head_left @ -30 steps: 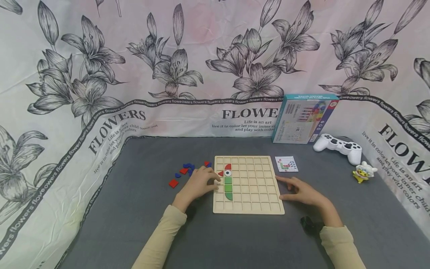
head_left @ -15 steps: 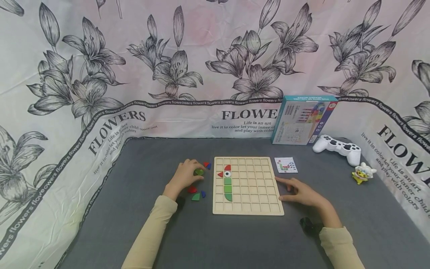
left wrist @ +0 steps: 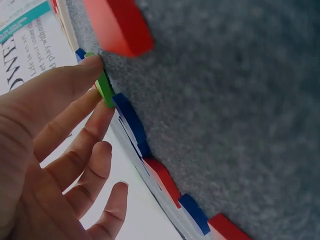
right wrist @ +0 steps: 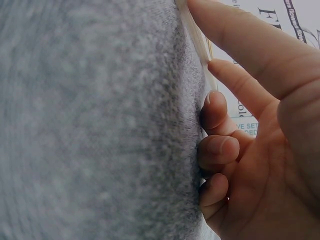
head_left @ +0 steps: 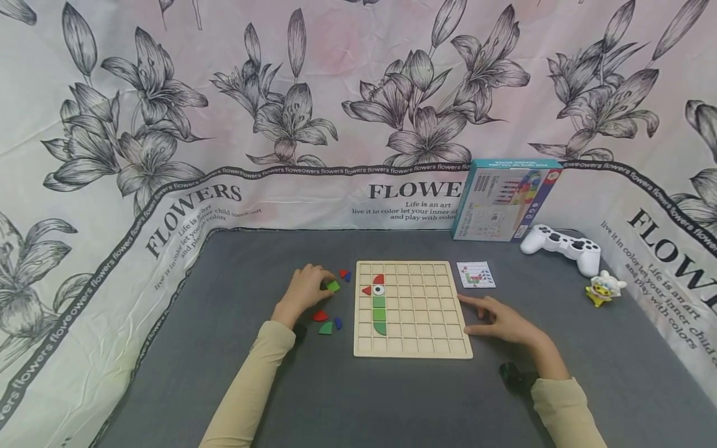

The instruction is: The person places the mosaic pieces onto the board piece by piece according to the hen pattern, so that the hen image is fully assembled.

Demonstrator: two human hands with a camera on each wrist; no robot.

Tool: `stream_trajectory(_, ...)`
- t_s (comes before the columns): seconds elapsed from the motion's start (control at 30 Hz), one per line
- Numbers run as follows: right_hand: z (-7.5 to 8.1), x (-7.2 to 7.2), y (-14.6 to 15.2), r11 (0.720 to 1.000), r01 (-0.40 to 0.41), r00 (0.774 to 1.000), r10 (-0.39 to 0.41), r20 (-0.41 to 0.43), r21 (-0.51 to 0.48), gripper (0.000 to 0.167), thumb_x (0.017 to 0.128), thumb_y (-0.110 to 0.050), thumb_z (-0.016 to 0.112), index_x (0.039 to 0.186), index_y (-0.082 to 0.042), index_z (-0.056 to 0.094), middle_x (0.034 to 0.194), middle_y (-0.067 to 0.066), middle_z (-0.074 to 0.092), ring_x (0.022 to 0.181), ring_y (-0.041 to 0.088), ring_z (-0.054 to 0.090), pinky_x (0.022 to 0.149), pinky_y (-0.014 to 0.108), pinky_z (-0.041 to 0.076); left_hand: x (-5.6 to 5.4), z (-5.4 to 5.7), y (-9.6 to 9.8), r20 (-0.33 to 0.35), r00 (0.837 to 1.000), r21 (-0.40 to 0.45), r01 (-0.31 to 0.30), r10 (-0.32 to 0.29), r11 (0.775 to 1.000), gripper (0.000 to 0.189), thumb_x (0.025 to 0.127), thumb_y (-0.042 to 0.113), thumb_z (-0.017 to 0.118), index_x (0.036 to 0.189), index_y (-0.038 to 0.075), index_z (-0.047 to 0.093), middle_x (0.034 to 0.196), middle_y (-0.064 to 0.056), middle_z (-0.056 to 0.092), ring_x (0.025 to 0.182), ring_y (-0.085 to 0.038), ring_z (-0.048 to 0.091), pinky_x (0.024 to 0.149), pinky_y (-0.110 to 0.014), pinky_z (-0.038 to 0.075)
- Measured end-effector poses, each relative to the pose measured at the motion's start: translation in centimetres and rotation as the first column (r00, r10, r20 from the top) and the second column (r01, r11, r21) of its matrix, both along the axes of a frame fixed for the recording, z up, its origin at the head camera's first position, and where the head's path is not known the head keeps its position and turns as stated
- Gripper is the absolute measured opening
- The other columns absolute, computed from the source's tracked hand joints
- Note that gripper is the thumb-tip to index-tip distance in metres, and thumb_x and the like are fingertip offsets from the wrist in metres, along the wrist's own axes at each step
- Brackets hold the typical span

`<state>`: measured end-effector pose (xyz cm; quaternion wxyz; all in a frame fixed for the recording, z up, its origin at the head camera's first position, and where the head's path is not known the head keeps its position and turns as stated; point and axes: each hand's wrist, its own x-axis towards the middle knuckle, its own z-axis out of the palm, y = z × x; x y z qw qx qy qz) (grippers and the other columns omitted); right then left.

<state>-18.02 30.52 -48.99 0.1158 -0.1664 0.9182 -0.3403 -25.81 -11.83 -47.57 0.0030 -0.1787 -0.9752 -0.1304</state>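
Note:
Left of the wooden grid board (head_left: pixel 414 347), my left hand (head_left: pixel 303 290) pinches a green tile (head_left: pixel 333 286) between thumb and fingertips. The left wrist view shows the same green tile (left wrist: pixel 105 89) under the thumb, tilted near the tabletop. On the board stand a red quarter-round (head_left: pixel 379 279), a red triangle (head_left: pixel 366 290), a white eye tile (head_left: pixel 378 290), two green squares (head_left: pixel 379 308) and a green quarter-round (head_left: pixel 380 328). My right hand (head_left: pixel 503 319) touches the board's right edge with thumb and index fingertips; its other fingers are bent, as the right wrist view shows.
Loose red, blue and green pieces (head_left: pixel 325 328) lie near the left hand; others are partly hidden behind it. A pattern card (head_left: pixel 476 274) lies right of the board. Farther right are a box (head_left: pixel 504 199), a white game controller (head_left: pixel 562 247) and a small figurine (head_left: pixel 605 289).
My left hand has moved left from the board's left edge to the loose pieces and has taken hold of a green tile. The right hand has stayed at the board's edge.

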Motion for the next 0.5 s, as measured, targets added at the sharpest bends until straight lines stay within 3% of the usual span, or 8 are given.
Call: stream_trajectory(0.5, -0.3, -0.1, 0.1, 1.0, -0.013, 1.0, 0.013, -0.027, -0.004, 0.071, 0.077, -0.035, 0.074, 0.139, -0.013, 0.044, 0.083, 0.004, 0.039, 0.066, 0.011, 0.034, 0.055, 0.024, 0.03, 1.8, 0.8, 1.5, -0.033, 0.995, 0.088, 0.095, -0.092, 0.992, 0.029, 0.078, 0.026, 0.075, 0.105, 0.019, 0.071, 0.1, 0.002, 0.065, 0.092, -0.019, 0.053, 0.084, -0.045, 0.041)
